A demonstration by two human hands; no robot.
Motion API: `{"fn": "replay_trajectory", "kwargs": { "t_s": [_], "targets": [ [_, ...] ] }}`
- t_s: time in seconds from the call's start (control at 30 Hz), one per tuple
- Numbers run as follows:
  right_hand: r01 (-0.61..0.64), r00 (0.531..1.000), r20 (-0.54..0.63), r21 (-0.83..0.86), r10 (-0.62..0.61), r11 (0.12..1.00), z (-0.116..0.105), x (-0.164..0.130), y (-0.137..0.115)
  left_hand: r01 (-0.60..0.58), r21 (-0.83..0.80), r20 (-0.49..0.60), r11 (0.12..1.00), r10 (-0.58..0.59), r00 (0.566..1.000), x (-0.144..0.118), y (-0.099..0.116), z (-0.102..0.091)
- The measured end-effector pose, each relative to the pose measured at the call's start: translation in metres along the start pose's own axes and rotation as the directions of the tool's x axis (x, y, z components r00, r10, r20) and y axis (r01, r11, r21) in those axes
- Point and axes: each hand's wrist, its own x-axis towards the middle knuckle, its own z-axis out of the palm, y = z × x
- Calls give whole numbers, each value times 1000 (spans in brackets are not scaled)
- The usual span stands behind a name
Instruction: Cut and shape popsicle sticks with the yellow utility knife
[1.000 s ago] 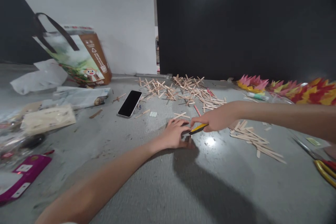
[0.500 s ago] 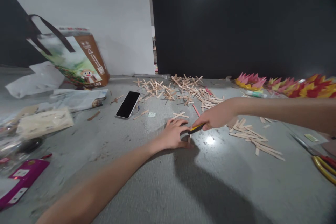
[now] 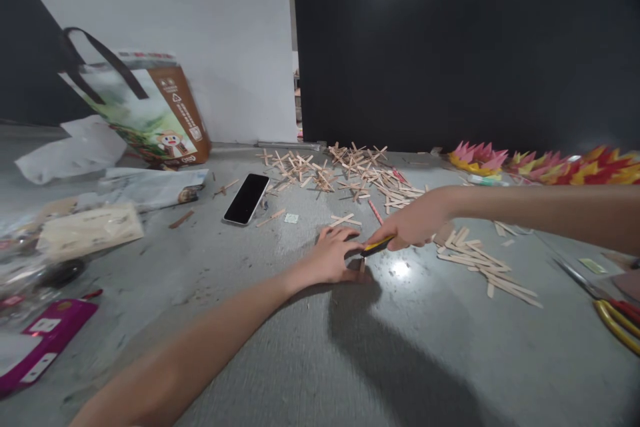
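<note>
head cam | looks forward and down — close over floor point(image 3: 310, 347) (single view)

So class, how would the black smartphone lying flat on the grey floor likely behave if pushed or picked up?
The black smartphone looks rigid and flat, so it would probably slide, not roll or tip. Its glossy face suggests it may be slippery to grip. Lying flush on the grey concrete floor, its thin edges could be awkward to lift.

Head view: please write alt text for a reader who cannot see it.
On a grey floor, the left hand presses down a small wooden stick while the right hand holds a yellow cutter against it. Loose sticks and a phone lie nearby.
</note>
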Motion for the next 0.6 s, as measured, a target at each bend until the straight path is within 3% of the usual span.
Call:
{"fn": "replay_trajectory", "kwargs": {
  "t_s": [0.1,0.37,0.6],
  "targets": [
    [-109,990,99,57,103,992,0,-4,-5,19,-10,1,1000,-19,1000,0,1,0],
    [-55,998,29,-119,59,991,2,-9,2,34,-11,4,999,-34,999,1,2,0],
    [-38,999,-26,-149,35,988,8,-9,5,43,-13,16,999,-43,999,1,3,-1]
  ]
}}
